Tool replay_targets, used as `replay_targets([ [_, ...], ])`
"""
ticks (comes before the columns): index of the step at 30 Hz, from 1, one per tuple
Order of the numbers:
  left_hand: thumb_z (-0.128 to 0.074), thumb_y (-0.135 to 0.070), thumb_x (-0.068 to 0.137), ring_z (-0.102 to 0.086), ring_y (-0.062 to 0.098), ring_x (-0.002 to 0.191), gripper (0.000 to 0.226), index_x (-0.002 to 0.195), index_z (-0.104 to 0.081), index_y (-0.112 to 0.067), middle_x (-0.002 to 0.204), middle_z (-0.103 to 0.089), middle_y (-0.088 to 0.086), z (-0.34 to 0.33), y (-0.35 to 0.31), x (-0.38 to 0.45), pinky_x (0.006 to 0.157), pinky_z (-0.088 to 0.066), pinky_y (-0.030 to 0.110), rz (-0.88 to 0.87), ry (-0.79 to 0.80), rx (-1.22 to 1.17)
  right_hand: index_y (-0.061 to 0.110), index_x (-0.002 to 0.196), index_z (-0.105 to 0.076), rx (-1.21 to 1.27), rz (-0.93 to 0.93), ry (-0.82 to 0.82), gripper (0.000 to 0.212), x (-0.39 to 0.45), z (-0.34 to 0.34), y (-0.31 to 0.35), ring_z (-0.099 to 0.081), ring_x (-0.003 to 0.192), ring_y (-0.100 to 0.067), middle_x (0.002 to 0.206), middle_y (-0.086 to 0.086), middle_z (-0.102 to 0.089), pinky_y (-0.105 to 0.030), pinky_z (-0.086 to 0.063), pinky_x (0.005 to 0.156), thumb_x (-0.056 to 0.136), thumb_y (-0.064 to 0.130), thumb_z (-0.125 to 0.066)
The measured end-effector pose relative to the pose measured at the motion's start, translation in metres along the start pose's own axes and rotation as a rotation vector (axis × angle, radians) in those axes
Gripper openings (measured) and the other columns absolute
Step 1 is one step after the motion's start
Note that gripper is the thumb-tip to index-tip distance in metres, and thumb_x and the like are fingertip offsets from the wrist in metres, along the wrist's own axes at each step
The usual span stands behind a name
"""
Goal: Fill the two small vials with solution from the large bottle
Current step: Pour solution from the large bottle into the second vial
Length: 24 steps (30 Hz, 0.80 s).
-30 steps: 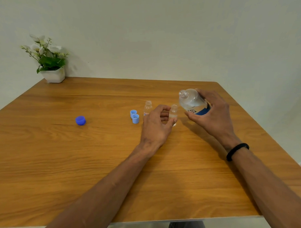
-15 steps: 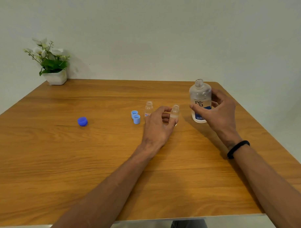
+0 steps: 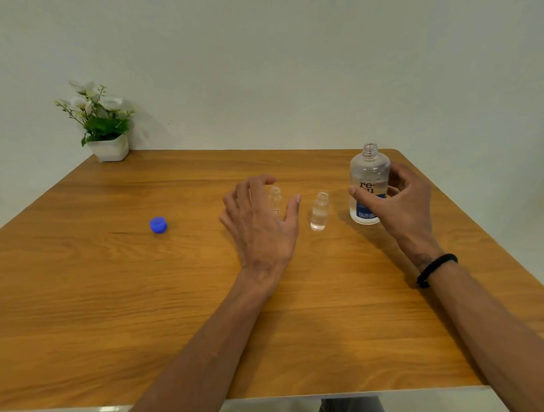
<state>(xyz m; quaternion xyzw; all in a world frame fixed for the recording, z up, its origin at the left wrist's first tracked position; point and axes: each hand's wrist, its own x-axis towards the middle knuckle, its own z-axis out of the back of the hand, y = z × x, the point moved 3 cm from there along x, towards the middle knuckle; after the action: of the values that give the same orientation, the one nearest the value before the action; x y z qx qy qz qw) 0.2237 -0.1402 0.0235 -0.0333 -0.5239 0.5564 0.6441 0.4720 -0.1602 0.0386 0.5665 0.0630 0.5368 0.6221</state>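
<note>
Two clear round vials (image 3: pixel 319 212) (image 3: pixel 275 202) stand uncapped; left hand (image 3: pixel 262 224) splayed, right hand (image 3: pixel 403 207) gripping the large bottle (image 3: pixel 370 177).

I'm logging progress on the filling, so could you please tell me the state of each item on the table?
Large bottle: upright, uncapped, held by the right hand.
Right vial: upright, uncapped, liquid inside.
Left vial: upright, uncapped, looks empty.
Blue cap: lying loose on the table.
Left hand: open, holding nothing.

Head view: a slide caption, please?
Right hand curls round the uncapped large bottle on the table; left hand hovers open by the left vial.
</note>
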Motion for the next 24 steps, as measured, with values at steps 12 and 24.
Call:
replay_targets([
  [12, -0.07, -0.06, 0.087, -0.039, 0.025, 0.14, 0.043, 0.119, -0.072, -0.032, 0.141, -0.057, -0.003, -0.016, 0.027, 0.005, 0.119, -0.018, 0.062, 0.094, 0.167, 0.158, 0.015, 0.137, -0.067, 0.052, -0.033, -0.018, 0.07, -0.002, 0.0, 0.001, -0.071, 0.114, -0.015, 0.126, 0.001, -0.074, -0.022, -0.057, 0.091, 0.076, 0.037, -0.095],
  [24, -0.077, -0.038, 0.092, -0.059, 0.011, 0.098, 0.033, 0.121, -0.071, -0.022, 0.102, -0.063, -0.018, 0.043, -0.003, -0.039, 0.092, -0.049, 0.028, 0.0, 0.303, -0.284, 0.022, 0.131, -0.07, 0.101, -0.043, -0.045, 0.061, -0.034, 0.019, 0.03, -0.071, 0.112, -0.007, 0.12, 0.009, -0.075, -0.028, -0.06, 0.097, 0.077, 0.033, -0.095],
])
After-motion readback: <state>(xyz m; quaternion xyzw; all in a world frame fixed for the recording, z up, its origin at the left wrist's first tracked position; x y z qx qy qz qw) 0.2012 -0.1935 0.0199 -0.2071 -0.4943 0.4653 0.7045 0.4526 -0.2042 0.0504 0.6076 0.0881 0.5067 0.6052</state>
